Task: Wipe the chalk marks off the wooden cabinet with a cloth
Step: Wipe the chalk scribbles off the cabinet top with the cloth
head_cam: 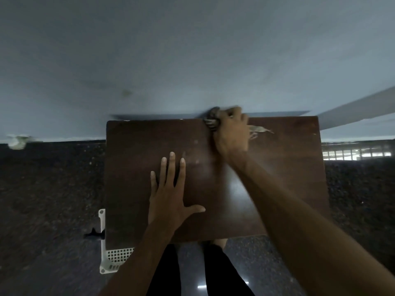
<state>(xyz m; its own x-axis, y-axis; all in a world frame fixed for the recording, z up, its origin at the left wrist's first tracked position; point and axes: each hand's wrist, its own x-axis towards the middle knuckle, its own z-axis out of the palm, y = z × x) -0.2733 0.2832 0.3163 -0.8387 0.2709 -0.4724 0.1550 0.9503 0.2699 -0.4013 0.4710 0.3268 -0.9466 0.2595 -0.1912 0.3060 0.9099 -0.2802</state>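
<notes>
The dark brown wooden cabinet top (139, 167) fills the middle of the head view, its far edge against a pale wall. My right hand (232, 133) grips a bunched dark striped cloth (212, 122) at the far edge of the top, blurred by motion. Pale chalk marks (259, 130) show just right of that hand, and faint smears (195, 151) lie near the centre. My left hand (171, 195) rests flat on the wood with straight, spread fingers, nearer to me.
A white perforated plastic basket (112, 258) sticks out from under the cabinet's near left corner. Dark speckled floor (49, 189) surrounds the cabinet. My legs (215, 272) stand at its near edge. A pale wall (192, 60) rises behind.
</notes>
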